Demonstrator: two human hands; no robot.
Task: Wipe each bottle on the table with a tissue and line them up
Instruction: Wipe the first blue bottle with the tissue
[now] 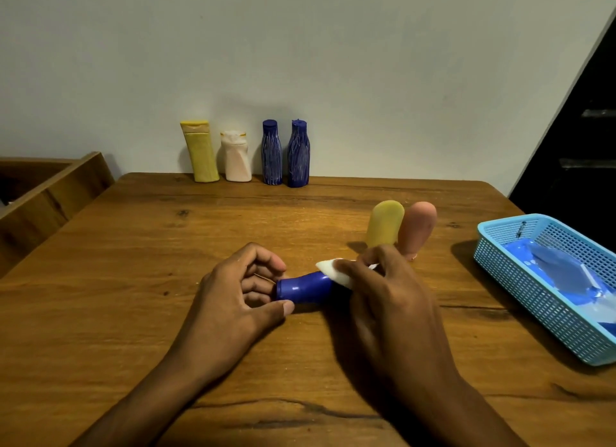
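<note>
Blue bottle [305, 291] lies on its side at the near middle of the wooden tabletop [133, 246], cap toward your left hand [238, 293], whose fingers curl round that cap end. Your right hand [388, 300] pinches a white tissue [331, 273] against the bottle's body. Four bottles stand in a row at the far edge; a yellow bottle [385, 223] and a peach bottle [418, 226] stand just beyond your right hand

Two bare forearms enter from the bottom of the frame, no sleeves in view. Left hand [240, 290] and right hand [393, 300]: no gloves, rings, watch or bands. Short, unpainted nails.
</note>
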